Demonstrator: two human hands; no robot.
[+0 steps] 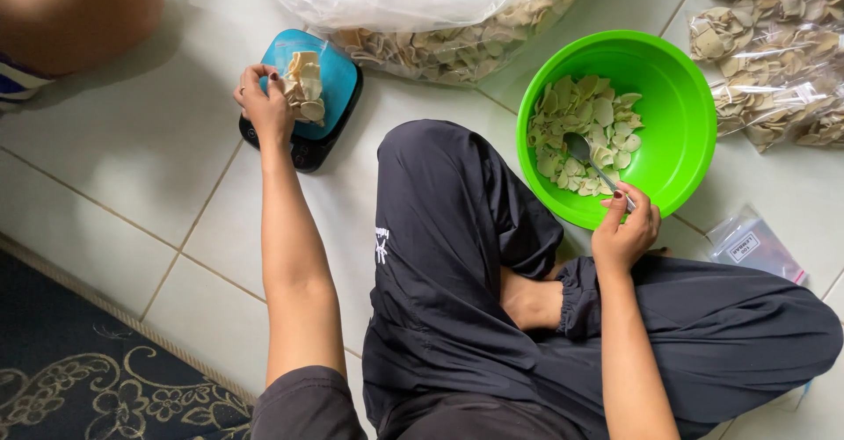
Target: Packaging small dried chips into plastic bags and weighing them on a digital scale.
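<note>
Bagging's partway: left hand [264, 106] pinches a small clear chip-filled bag [303, 84] on the teal kitchen scale [338, 97], right hand [624, 229] grips a metal spoon [589, 159] in the half-full round green plastic bowl [677, 97], sealed clear packets [774, 53] piled beside.

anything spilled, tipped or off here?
Nothing stands out. The left hand holds a small clear bag of chips upright on the blue scale. The right hand holds a spoon in the green bowl. No chips lie on the tiles.
</note>
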